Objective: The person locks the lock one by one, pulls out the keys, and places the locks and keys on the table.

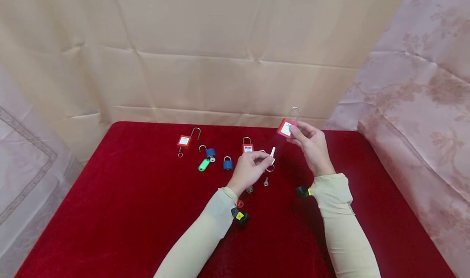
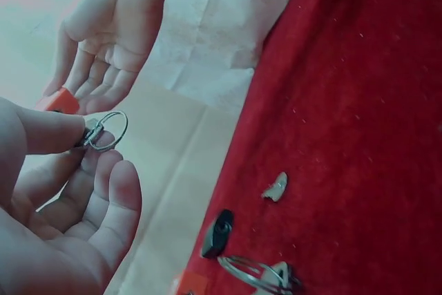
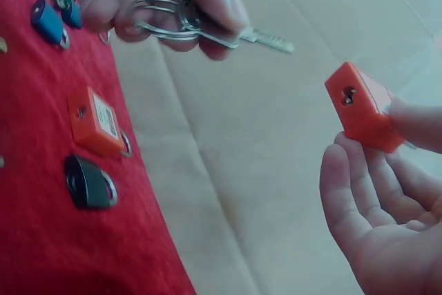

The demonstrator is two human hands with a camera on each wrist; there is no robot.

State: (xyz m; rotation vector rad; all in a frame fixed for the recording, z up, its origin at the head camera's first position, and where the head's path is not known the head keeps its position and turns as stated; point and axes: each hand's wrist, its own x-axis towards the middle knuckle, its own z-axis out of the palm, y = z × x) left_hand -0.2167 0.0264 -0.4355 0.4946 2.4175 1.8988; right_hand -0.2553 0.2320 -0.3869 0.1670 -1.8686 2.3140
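Observation:
My left hand point(image 1: 247, 173) pinches a silver key point(image 1: 273, 151) between thumb and fingers, its blade pointing up and away. A wire key ring point(image 2: 116, 132) hangs from the key's head. To the right and a little higher, my right hand point(image 1: 315, 151) grips a red padlock point(image 1: 284, 128) by its body, with a white label facing me and the tall shackle up. In the right wrist view the keyhole point(image 3: 349, 94) in the padlock's base faces the key blade point(image 3: 275, 41), with a gap between them. Both things are held above the red cloth.
On the red-covered table point(image 1: 128, 212) lie an unlocked red padlock point(image 1: 184, 142), an unlocked blue padlock point(image 1: 210, 152) with a green tag point(image 1: 204, 165), another blue padlock point(image 1: 227, 164), another red padlock point(image 1: 248, 148), a black padlock point(image 3: 88, 183) and a loose key point(image 1: 266, 182). Behind hangs a beige curtain point(image 1: 183, 82).

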